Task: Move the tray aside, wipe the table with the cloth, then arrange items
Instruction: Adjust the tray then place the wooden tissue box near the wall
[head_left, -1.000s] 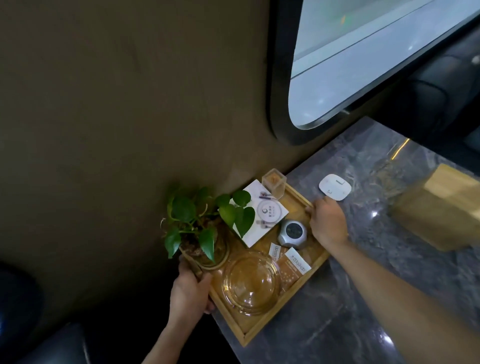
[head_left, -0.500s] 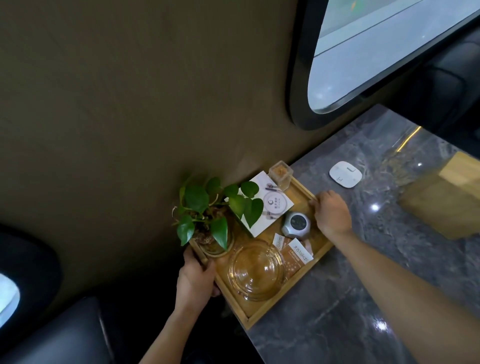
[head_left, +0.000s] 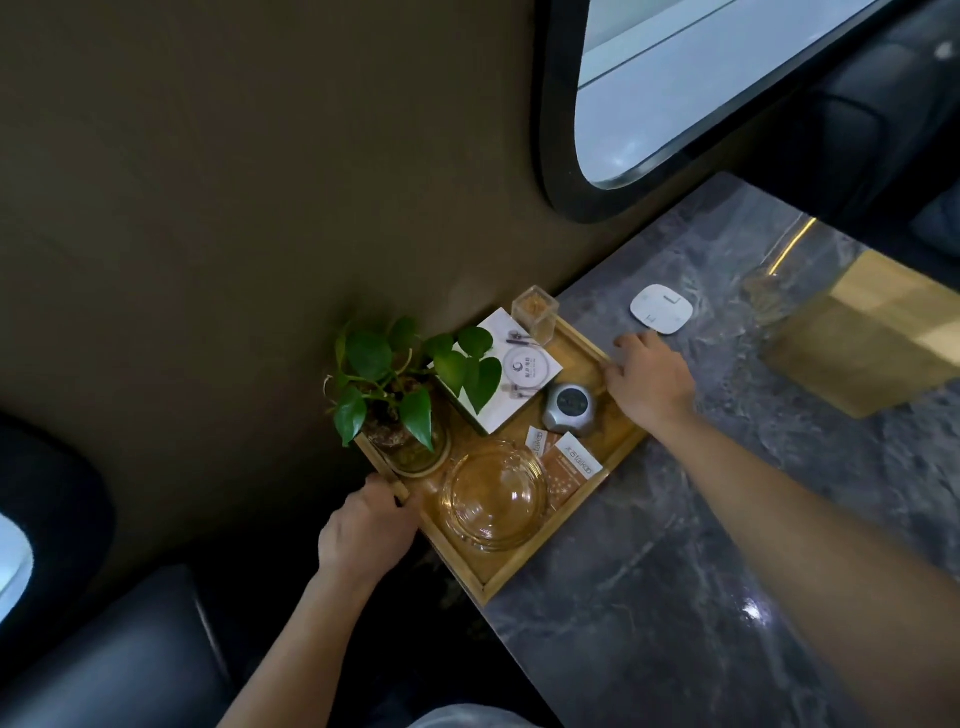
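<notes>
A view from above onto the corner of a dark marble table (head_left: 727, 597) set against a brown wall.

At the left, the left hand (head_left: 366, 530) is closed on the near-left rim of a wooden tray (head_left: 524, 564), fingers curled over the edge just below a potted green plant (head_left: 395, 384). The tray sits at the table's left corner, turned at an angle, its left side jutting past the table edge over a dark seat.

On the tray, going right: a round clear glass ashtray (head_left: 493, 496), a white card (head_left: 519, 371), small sachets (head_left: 569, 460), a silver round gadget (head_left: 569, 408), and a small clear box (head_left: 535, 310) at the far corner.

The right hand (head_left: 649, 382) grips the tray's far-right rim. The tray lies between the two hands, its long axis running roughly from one hand to the other, so either could steer the move equally.

Further right, a white rounded pad (head_left: 661, 309) rests on the table, well apart from a wooden box (head_left: 862, 338). No cloth is visible.
</notes>
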